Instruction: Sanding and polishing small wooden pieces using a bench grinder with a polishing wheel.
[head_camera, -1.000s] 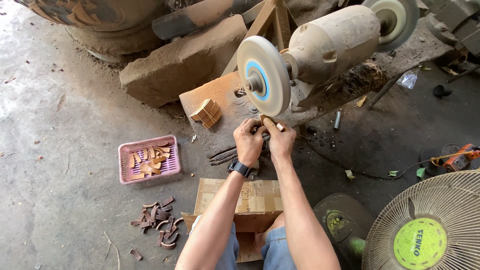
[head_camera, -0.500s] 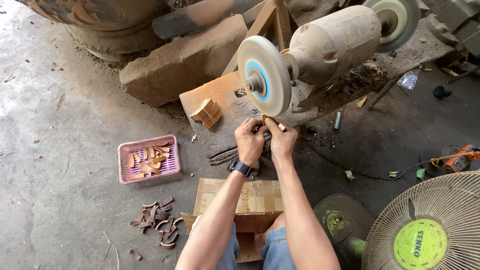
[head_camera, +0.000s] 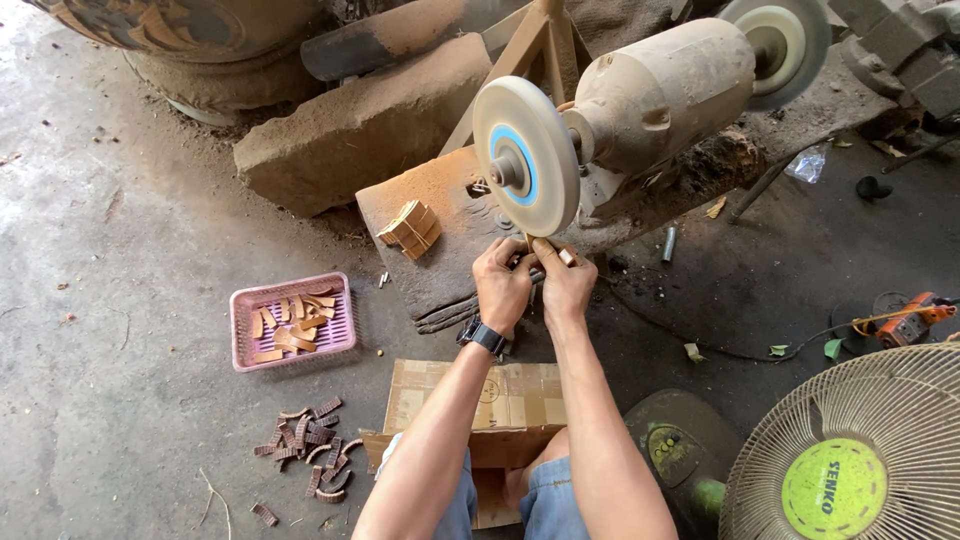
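Rough small workshop, bare dusty concrete floor (head_camera: 120, 250), dust-caked bench grinder (head_camera: 650, 100) with buffing wheel (head_camera: 525, 155) at upper centre, pink basket (head_camera: 292, 322) of small wooden pieces at left, wood scraps (head_camera: 310, 450) below it, standing fan (head_camera: 850, 450) lower right

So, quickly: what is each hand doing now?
Left hand: closed on a small wooden piece under the buffing wheel.
Right hand: closed on the same piece.

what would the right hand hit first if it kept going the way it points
Most likely the buffing wheel. The right hand points up and away from the body, holding a small piece just under the wheel's lower rim. Depth is unclear, so any gap between them cannot be judged.
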